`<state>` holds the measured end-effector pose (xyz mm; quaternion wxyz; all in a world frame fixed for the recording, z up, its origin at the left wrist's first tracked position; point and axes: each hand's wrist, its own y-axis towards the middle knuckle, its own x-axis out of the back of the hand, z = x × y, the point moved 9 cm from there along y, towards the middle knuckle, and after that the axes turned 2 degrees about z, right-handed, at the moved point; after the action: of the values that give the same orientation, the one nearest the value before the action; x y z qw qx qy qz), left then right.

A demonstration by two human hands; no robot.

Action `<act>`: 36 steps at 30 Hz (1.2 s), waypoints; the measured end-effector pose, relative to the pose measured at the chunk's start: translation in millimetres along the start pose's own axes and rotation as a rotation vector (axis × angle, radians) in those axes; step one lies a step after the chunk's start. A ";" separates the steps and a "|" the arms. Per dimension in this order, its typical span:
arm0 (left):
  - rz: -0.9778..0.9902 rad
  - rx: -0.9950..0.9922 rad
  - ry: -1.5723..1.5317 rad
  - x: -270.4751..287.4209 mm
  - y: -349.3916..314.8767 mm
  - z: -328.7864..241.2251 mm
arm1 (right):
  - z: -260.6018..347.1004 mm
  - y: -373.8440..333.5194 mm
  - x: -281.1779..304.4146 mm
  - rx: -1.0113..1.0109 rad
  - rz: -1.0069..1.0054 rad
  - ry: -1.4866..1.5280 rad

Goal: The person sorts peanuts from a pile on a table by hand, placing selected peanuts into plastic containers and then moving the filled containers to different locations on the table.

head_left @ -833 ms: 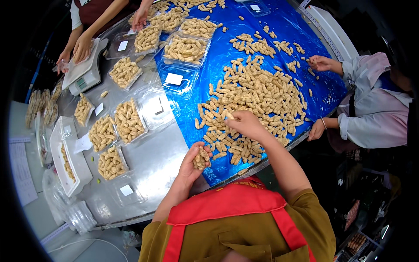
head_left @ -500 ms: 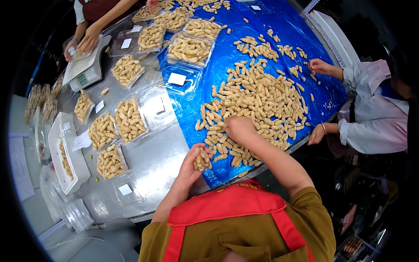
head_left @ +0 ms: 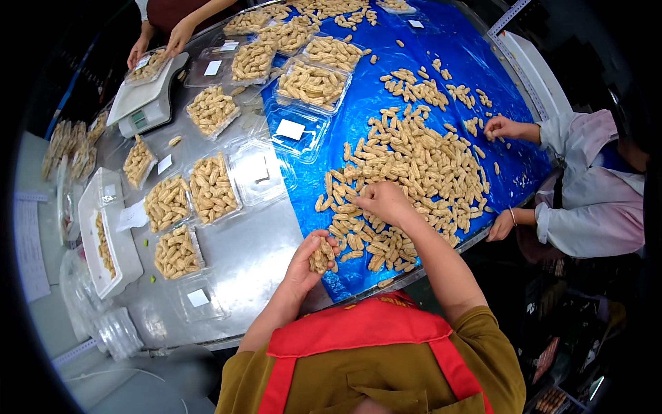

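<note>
A handful of unshelled peanuts (head_left: 322,257) rests in my left hand (head_left: 303,261), whose fingers curl around them by the edge of the blue sheet (head_left: 314,217). My right hand (head_left: 387,202) is over the left side of a large peanut pile (head_left: 431,155), fingers pinched together. Whatever lies between those fingertips is too small to make out. Left of my left hand, clear trays filled with peanuts (head_left: 212,188) stand on the metal table (head_left: 258,238). Beyond my right hand lies an empty clear tray (head_left: 300,131) with a white label.
At the far left, a co-worker's hands (head_left: 181,34) hold a peanut pack over a white scale (head_left: 148,96). Another co-worker's hand (head_left: 502,128) touches loose peanuts at right. A white foam box (head_left: 103,238) with some peanuts sits at left. More filled trays (head_left: 314,83) stand at the back.
My right fingertips have lifted slightly from the pile and closed into a pinch. The far co-worker now has a filled pack at the scale. The right co-worker's far hand has moved nearer.
</note>
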<state>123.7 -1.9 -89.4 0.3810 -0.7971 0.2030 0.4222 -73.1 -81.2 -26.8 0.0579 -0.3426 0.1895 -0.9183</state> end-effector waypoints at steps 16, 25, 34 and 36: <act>-0.008 -0.027 0.026 0.7 -1.0 -5.5 | 5.8 6.0 0.9 0.273 -0.188 0.177; 0.005 -0.007 0.016 0.6 2.0 -2.7 | 19.9 -21.3 -1.4 0.190 0.014 0.213; -0.017 -0.033 -0.016 8.2 -1.4 -7.3 | 5.7 -18.9 -26.0 0.068 0.163 0.402; -0.019 -0.027 -0.032 9.8 -0.6 -7.3 | -1.6 -21.9 -14.4 0.042 0.281 0.929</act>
<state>133.4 -7.3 -94.6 0.3773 -0.7973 0.1836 0.4340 -62.7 -57.2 -28.2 0.0978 0.1336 0.2212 -0.9611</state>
